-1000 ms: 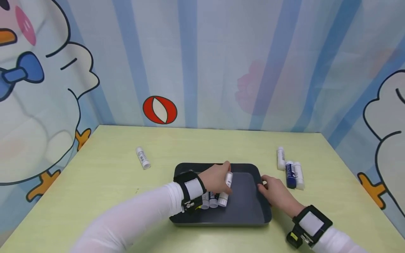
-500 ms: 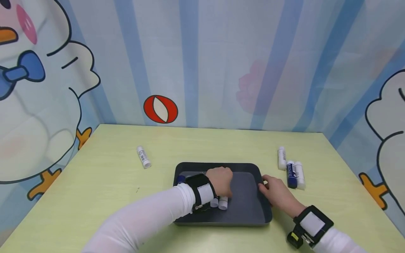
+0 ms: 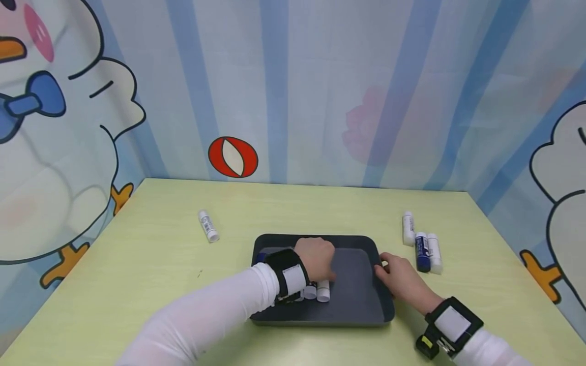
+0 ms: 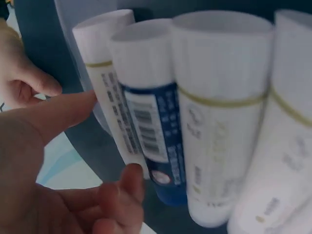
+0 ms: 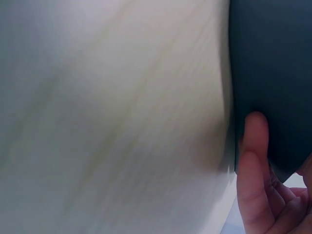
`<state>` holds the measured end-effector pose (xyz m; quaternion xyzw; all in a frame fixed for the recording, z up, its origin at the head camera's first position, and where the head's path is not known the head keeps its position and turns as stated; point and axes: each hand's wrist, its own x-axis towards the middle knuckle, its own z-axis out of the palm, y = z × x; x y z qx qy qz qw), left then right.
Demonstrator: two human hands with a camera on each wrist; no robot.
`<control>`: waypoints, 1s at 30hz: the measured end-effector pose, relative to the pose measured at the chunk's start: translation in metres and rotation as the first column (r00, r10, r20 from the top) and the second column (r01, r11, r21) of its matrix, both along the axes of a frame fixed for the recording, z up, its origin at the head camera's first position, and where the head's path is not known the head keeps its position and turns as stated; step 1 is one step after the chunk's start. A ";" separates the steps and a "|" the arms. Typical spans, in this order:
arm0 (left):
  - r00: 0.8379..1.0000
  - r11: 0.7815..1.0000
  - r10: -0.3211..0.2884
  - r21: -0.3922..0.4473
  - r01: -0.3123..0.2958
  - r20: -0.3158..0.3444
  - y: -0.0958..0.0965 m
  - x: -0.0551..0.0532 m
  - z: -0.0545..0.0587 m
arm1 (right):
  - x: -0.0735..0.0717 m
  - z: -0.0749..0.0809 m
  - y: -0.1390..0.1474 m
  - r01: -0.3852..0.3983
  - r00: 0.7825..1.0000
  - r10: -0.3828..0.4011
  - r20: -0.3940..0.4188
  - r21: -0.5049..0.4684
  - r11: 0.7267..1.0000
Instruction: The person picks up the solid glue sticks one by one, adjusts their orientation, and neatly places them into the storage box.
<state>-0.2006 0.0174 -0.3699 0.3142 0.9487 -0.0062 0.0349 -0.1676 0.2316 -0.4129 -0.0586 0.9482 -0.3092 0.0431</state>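
Observation:
A dark grey tray (image 3: 359, 305) stands on the table with several glue sticks at its left side. My left hand (image 3: 315, 258) is over them. In the left wrist view its thumb touches the side of a white glue stick (image 4: 114, 109), and its curled fingers are at the stick's lower end. That stick leans against a blue glue stick (image 4: 170, 112) with a white cap. Beyond it lie another white glue stick (image 4: 222, 141) and more, partly hidden in the head view by my wrist. My right hand (image 3: 402, 282) grips the tray's right rim.
One white glue stick (image 3: 208, 226) lies on the table to the left behind the tray. Back right are a white glue stick (image 3: 408, 229), a dark blue glue stick (image 3: 422, 252) and a second white one (image 3: 434, 254). A printed curtain (image 3: 316, 91) hangs behind the table.
My left hand has lowered the white glue stick to the right end of the row and turned palm down over it. My right hand stays on the rim.

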 end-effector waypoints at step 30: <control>0.984 0.876 0.141 0.450 -0.176 0.109 -0.109 -0.006 0.017 | -0.001 -0.001 0.000 -0.005 0.999 0.005 -0.040 0.005 1.000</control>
